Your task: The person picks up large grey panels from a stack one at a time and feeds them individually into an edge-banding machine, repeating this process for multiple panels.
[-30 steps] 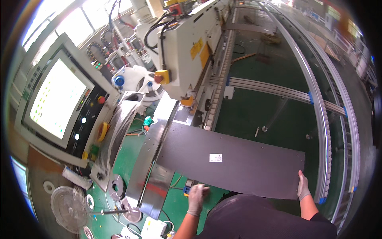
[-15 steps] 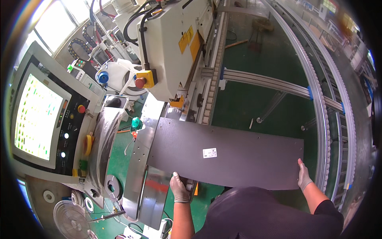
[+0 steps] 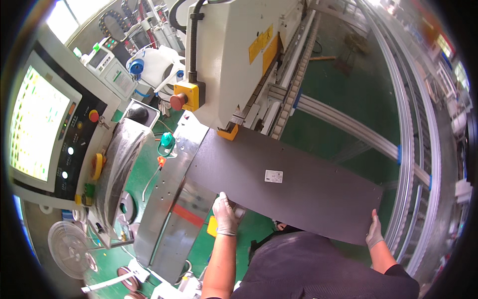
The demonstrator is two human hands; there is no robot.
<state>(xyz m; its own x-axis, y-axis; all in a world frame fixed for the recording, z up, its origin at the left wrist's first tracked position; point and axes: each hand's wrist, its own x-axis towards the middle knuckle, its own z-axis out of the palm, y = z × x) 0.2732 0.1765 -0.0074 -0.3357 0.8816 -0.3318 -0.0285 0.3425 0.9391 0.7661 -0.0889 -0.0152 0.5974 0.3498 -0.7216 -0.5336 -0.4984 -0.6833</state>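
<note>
A long dark grey panel [image 3: 308, 204] lies flat before me, with a small white label [image 3: 274, 176] on its upper face. My left hand [image 3: 225, 215], in a pale glove, grips the near edge close to the panel's left end, thumb on top. At the right end my gloved right hand [image 3: 374, 230] holds the short edge. Fingers of both hands are partly hidden beneath the panel. Its left end rests on the metal machine bed [image 3: 172, 174], and its far left corner meets the yellow guard [image 3: 228, 132] under the machine head [image 3: 224, 65].
A yellow box with a red stop button [image 3: 179, 101] hangs on the machine head. Left stands a control console with a lit screen [image 3: 37, 122]. A fan [image 3: 73, 249] is at lower left. Beyond the panel, an aluminium crossbar [image 3: 348, 124] joins long roller rails [image 3: 401, 114] on the right.
The panel has moved forward and turned slightly, its far left edge now reaching the yellow guard. Both hands keep their hold. My view has shifted, so the machine head appears larger.
</note>
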